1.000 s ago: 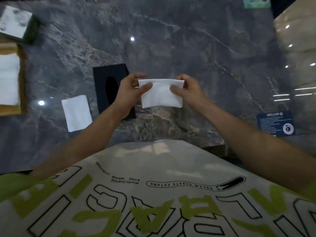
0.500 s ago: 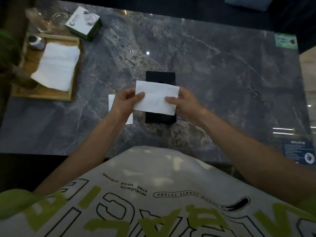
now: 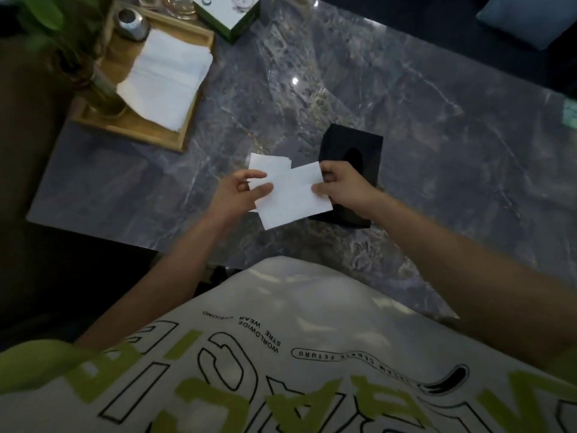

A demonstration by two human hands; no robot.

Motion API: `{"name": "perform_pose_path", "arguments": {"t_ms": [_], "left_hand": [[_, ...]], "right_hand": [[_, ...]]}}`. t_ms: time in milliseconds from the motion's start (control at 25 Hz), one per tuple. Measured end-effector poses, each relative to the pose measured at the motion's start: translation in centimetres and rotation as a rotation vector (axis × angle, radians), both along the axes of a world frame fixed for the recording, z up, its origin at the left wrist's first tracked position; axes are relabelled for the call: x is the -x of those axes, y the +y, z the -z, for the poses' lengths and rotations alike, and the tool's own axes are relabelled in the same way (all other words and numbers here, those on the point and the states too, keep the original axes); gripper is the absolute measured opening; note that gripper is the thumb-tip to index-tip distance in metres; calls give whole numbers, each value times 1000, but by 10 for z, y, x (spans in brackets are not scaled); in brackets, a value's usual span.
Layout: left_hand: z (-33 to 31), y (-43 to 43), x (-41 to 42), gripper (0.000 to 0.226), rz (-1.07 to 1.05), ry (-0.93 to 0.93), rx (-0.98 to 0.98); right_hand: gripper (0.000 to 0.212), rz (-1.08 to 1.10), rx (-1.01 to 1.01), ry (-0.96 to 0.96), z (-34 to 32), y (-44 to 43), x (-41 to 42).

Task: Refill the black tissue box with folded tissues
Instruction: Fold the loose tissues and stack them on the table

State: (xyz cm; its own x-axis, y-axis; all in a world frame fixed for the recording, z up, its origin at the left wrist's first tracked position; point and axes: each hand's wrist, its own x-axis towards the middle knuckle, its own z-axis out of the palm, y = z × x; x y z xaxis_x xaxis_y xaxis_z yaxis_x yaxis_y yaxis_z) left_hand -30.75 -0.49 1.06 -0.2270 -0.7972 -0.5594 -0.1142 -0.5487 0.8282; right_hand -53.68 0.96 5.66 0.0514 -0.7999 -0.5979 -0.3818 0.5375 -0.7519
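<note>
Both hands hold a white folded tissue (image 3: pixel 293 198) above the dark marble table (image 3: pixel 437 145). My left hand (image 3: pixel 240 195) pinches its left edge and my right hand (image 3: pixel 343 185) pinches its right edge. Directly behind my right hand stands the black tissue box (image 3: pixel 346 143), its oval slot partly hidden by my fingers. A second white folded tissue (image 3: pixel 265 165) lies flat on the table under and behind the held one, left of the box. A stack of white tissues (image 3: pixel 165 79) rests on a wooden tray (image 3: pixel 137 126) at the far left.
On the tray stand a metal tin (image 3: pixel 132 25) and a plant vase (image 3: pixel 103 92) with green leaves. A green and white box (image 3: pixel 228 10) and glassware sit at the far edge. A small green card (image 3: pixel 569 112) lies at the right edge.
The view has swung, so the tray and box sit further right and lower. The held tissue has shifted left off the box, over the tissue lying on the table.
</note>
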Motion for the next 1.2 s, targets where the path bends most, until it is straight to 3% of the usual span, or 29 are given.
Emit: {"name": "perform_pose_path", "arguments": {"t_ms": [160,320,480,640,760,920,1040,1200], "left_hand": [[2,-9,-13,33,224,-28,39],[5,-17,-16,22,313,23,54],[9,-17,-14,6,109,87,-61],[17,-17,-15,5,-27,84,-136],[24,-18,-12,18,-114,77,-184],[30,-18,-10,17,-150,84,-212],[37,-19,-10,10,-115,-57,-151],[43,-21,-8,21,-27,-229,-31]], "right_hand": [[21,-334,-15,98,-6,-25,-2],[17,-354,-43,71,-5,-45,-15],[23,7,-173,-170,8,-44,-27],[27,403,-334,-388,29,-33,-39],[25,514,-401,-443,40,-23,-47],[28,469,-433,-315,51,-16,-53],[12,474,-356,-164,57,-21,-58],[19,428,-279,65,70,-31,-59]]}}
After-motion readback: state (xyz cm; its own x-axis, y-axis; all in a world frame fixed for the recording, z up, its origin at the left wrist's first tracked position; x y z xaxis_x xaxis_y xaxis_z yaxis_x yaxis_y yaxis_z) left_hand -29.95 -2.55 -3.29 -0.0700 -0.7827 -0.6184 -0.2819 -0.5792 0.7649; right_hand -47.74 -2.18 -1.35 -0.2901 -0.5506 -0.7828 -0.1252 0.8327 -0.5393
